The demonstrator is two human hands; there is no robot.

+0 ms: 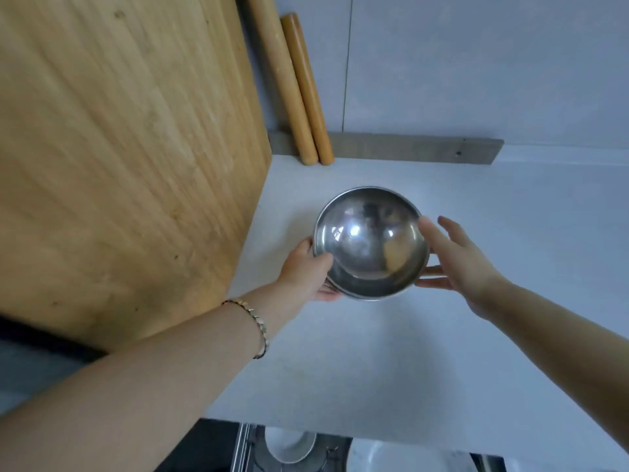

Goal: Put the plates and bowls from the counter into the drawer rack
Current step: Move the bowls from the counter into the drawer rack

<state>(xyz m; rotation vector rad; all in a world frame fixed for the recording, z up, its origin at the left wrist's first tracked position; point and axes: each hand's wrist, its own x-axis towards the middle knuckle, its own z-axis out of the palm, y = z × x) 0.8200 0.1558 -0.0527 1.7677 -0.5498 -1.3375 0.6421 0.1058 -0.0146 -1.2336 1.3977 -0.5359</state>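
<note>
White dishes [289, 444] sit in the drawer rack [245, 447], while the left hand [306, 267] grips a round, shiny steel bowl [371, 243] not yet racked, the right hand [456, 264] straight-fingered beside it.

I am gripping the bowl [371, 243] by its left side with my left hand [306, 270], right hand [457, 264] just right of it; cutting board [119, 148] standing left, rolling pins [299, 90] behind, drawer rack [246, 447] nearest me.

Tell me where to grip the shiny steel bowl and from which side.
Grip the round shiny steel bowl by its thin rim, from opposite sides: its mouth faces up and the smooth curved wall offers little else. The left hand pinches the left rim, thumb inside; the open right hand probably best comes from the right.
</note>
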